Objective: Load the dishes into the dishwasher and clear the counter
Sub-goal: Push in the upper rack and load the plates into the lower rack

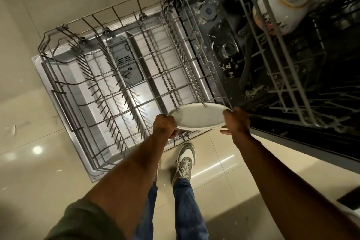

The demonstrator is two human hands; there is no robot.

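Observation:
A pale speckled plate (197,118) hangs over the near right corner of the pulled-out lower rack (109,76). My left hand (164,125) grips its left rim with curled fingers. On the opposite rim my right hand (236,122) holds the plate. The plate is tilted, its far edge among the rack's tines. The lower rack holds no dishes and sits on the open dishwasher door (64,76). In the upper rack (276,48) at the top right stand several white bowls (284,6), upside down.
The dark tub floor (224,45) is strewn with food scraps around the filter. Glossy beige floor tiles (29,142) surround the door. My feet in sneakers (184,163) stand just in front of the door's near edge. A pale counter edge (303,163) runs at right.

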